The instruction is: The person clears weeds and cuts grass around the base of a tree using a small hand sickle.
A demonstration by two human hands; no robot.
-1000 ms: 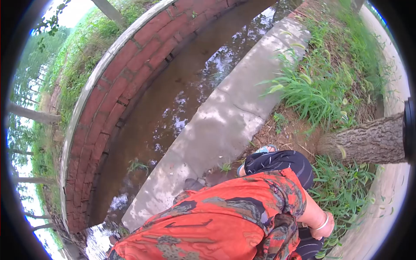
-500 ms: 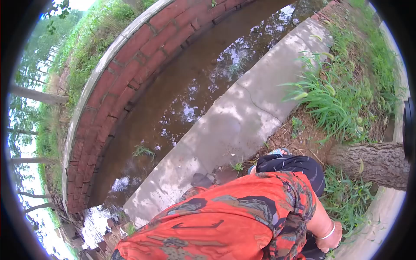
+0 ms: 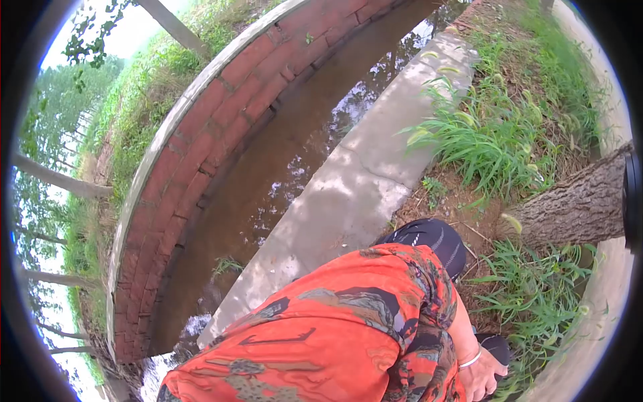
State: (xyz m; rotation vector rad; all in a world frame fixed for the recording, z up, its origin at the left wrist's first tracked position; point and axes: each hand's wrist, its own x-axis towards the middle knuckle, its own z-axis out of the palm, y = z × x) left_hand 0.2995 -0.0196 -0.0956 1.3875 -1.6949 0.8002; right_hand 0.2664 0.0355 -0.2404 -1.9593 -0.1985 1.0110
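Hand [image 3: 481,384]: fingers bent, just beside the dark trousers [image 3: 437,246]; whether it grips anything cannot be made out.
Bracelet [image 3: 471,357]: pale band around the wrist.
Shirt [image 3: 321,342]: orange, patched with dark print.
Ledge [image 3: 348,191]: concrete, cracked, sun-dappled.
Water [image 3: 268,174]: brown, between ledge and red block wall [image 3: 194,144].
Tree trunk [image 3: 569,201]: rough-barked, green grass [image 3: 489,147] near its base.

I'm watching bare soil [image 3: 462,195] beside the tree trunk [image 3: 569,204], strewn with dry plant litter [image 3: 474,232]; foxtail grass [image 3: 492,151] stands farther from the trunk.
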